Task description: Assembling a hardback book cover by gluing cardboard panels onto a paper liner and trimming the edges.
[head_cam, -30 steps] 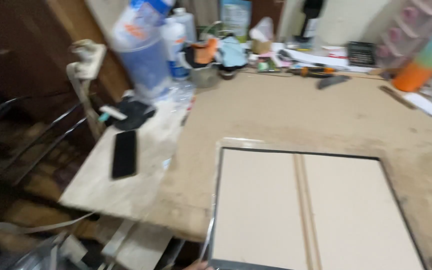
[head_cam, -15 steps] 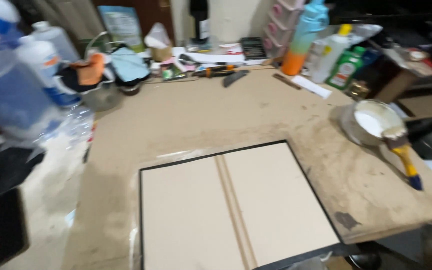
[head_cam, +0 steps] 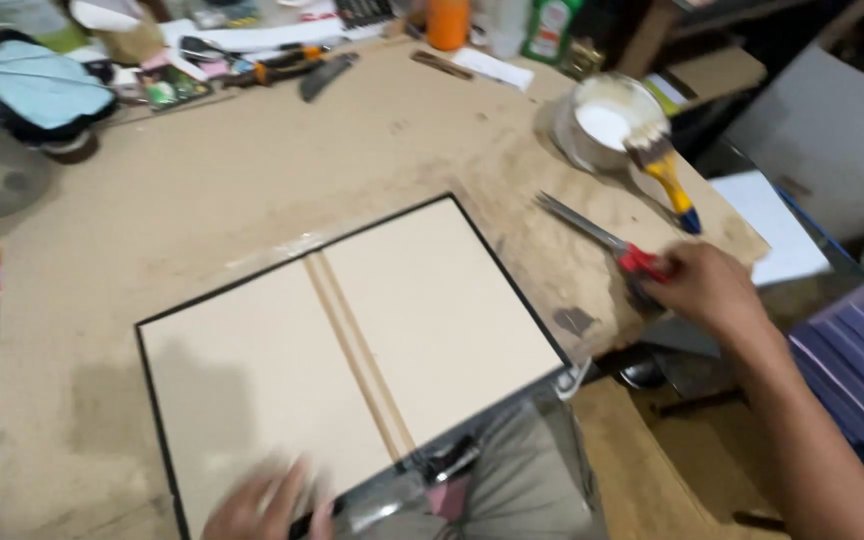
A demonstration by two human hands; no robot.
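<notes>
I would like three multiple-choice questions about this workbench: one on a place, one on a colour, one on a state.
1. Where does the paintbrush lie?
A. across the rim of the glue tin
B. on the book cover
C. on the floor

2. What colour are the handles of the scissors?
A. green
B. red
C. black

3. What is the right hand doing?
A. resting flat on the bench
B. holding the brush
C. gripping the scissors

Answers: 1 A, its bristles rest over the tin; 2 B, red shows beside the fingers; 3 C, the fingers close on the handles.
</notes>
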